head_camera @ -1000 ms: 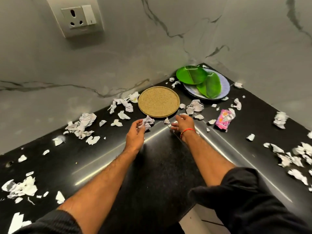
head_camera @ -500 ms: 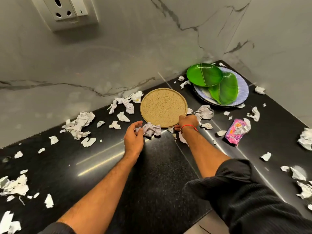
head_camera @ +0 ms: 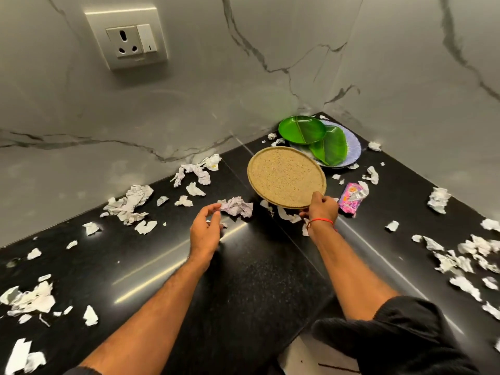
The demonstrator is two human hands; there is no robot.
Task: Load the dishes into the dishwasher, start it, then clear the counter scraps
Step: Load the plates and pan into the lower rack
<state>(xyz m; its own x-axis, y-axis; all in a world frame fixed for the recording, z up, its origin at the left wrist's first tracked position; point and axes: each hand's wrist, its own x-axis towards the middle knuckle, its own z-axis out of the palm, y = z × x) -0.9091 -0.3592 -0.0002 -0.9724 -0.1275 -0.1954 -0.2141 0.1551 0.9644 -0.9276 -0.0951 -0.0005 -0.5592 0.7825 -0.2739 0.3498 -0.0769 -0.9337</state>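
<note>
Right hand (head_camera: 322, 211) grips the round speckled tan plate (head_camera: 286, 177) by its near rim, tilted. Left hand (head_camera: 204, 231) hovers loosely open, a crumpled white paper scrap (head_camera: 236, 206) just beyond its fingertips.

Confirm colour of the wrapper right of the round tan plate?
Pink wrapper, partly silver at one end; head view.

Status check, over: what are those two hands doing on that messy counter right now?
Right hand grips the tan round plate by its near rim, lifted and tilted. Left hand open, beside a crumpled paper wad. Paper scraps litter the counter.
</note>
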